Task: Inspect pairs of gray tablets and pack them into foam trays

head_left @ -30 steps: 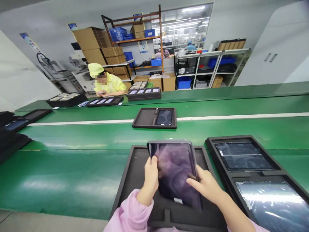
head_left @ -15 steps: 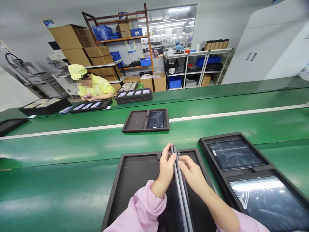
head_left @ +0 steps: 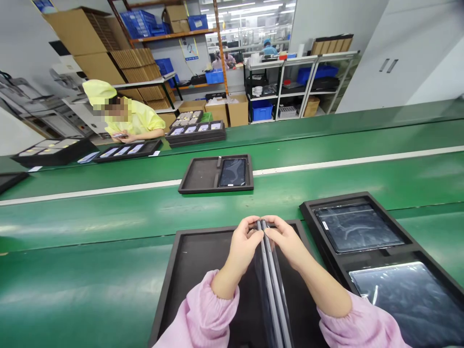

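Note:
Two slim tablets stand on edge side by side over a black foam tray (head_left: 203, 261), seen along their grey edges. My left hand (head_left: 246, 244) is closed on the far end of the left tablet (head_left: 270, 295), thumb on its near edge. Opposite it, my right hand (head_left: 284, 239) grips the far end of the right tablet (head_left: 278, 285). The tablets lie close together, with only a narrow line between them. Their near ends run out of the bottom of the view.
At the right, a stacked black tray (head_left: 340, 263) holds an upper tablet (head_left: 358, 227) and a lower tablet (head_left: 406, 295). A smaller tray (head_left: 199, 176) with one tablet (head_left: 232, 172) sits on the green conveyor (head_left: 90, 212). Across it, a co-worker (head_left: 125, 116) in yellow handles a small item.
My right hand has closed around the far end of the right tablet, level with my left hand. The camera has tilted slightly downward.

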The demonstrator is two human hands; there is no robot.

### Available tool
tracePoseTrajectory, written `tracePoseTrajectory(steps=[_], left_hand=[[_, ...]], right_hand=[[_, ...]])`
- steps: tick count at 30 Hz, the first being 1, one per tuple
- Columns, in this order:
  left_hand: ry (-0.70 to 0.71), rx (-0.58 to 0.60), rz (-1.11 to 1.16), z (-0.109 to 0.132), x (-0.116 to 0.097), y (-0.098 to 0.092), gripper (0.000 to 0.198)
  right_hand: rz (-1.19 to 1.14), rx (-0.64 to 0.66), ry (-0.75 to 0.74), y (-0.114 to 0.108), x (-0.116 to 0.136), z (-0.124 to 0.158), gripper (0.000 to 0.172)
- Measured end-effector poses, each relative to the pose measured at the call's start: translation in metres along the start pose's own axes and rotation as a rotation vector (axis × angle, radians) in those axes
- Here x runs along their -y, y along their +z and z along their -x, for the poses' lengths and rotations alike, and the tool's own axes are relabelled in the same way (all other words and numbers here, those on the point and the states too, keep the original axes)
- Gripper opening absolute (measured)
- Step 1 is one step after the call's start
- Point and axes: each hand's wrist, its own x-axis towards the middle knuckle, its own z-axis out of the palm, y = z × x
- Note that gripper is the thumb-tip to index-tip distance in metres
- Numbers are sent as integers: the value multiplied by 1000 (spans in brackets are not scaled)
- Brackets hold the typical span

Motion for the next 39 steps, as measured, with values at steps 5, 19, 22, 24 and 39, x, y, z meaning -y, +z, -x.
tracePoseTrajectory(steps=[5,19,22,24,39], left_hand=[[-9,-16,-4,1,-2,-2,24],[61,145,94,2,13,-19,44],[68,164,78,1,16,-21,45],[85,208,88,2,20,-23,50],[166,39,-44,34,37,-13,67]], right_hand=[[-37,4,1,5,0,0,33],[-50,158,4,-3,-4,6,46],[-26,150,9,-3,-3,8,48],[-26,171,24,-4,-3,10,54],[76,84,-119,-2,-22,52,76]])
